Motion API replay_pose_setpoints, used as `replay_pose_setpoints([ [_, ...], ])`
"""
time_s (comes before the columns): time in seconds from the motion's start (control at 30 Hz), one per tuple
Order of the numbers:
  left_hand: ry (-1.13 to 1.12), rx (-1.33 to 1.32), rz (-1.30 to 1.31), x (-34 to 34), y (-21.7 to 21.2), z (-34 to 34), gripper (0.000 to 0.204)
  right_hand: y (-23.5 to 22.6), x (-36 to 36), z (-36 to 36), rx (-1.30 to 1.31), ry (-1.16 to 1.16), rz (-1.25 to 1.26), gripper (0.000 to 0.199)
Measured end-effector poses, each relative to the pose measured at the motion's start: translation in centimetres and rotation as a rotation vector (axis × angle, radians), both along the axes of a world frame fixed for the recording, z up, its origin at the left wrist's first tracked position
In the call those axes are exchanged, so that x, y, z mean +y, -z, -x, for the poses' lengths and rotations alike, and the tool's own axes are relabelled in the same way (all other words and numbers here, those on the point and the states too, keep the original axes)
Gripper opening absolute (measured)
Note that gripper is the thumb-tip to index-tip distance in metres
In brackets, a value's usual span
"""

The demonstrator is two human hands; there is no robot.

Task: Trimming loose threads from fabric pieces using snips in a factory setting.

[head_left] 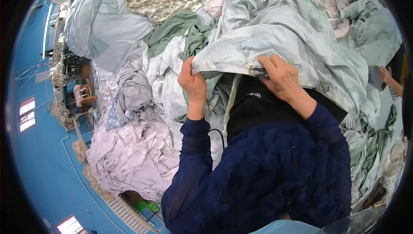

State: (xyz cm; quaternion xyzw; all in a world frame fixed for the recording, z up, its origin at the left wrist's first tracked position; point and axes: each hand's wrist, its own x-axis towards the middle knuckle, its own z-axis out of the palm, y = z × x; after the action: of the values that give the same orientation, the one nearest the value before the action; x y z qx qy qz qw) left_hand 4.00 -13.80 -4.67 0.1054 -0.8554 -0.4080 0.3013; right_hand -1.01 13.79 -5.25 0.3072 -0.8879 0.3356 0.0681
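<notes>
1. Your left hand (192, 83) is raised ahead of your torso (262, 169), fingers curled inward in a grip, thumb (188, 65) pointing away from you.
2. Your left wrist (195, 110) is bare, and your left forearm (195, 145), in a navy sleeve, runs nearly straight forward.
3. Your right hand (280, 79) is about level with the left, apart from it, its back turned up and its fingers (267, 65) bent in a pinch.
4. Your right wrist (303, 104) is bare too; your right forearm (328, 133), also navy-sleeved, slants inward from the right.
5. Both elbows are bent.
</notes>
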Motion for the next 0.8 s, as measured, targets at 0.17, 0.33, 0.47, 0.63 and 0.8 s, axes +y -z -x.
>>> replay_pose_setpoints([
  [0.17,0.163,-0.113,0.254,1.9,-1.6,0.4,0.035,-1.4,4.6,4.3,0.272,0.246,0.297,0.043],
  [0.33,0.164,-0.046,0.249,5.0,4.2,2.6,0.039,-7.0,13.2,6.7,0.437,0.441,0.398,0.053],
  [0.47,0.096,0.025,0.344,7.4,6.9,4.9,0.040,-8.2,22.2,4.9,0.574,0.682,0.357,0.037],
  [0.63,0.086,0.059,0.437,9.6,7.9,6.1,0.026,-4.6,28.4,2.3,0.581,0.906,0.224,0.027],
  [0.8,0.074,0.021,0.370,9.9,7.5,7.2,0.020,-0.5,29.2,0.4,0.394,1.081,0.215,0.021],
])
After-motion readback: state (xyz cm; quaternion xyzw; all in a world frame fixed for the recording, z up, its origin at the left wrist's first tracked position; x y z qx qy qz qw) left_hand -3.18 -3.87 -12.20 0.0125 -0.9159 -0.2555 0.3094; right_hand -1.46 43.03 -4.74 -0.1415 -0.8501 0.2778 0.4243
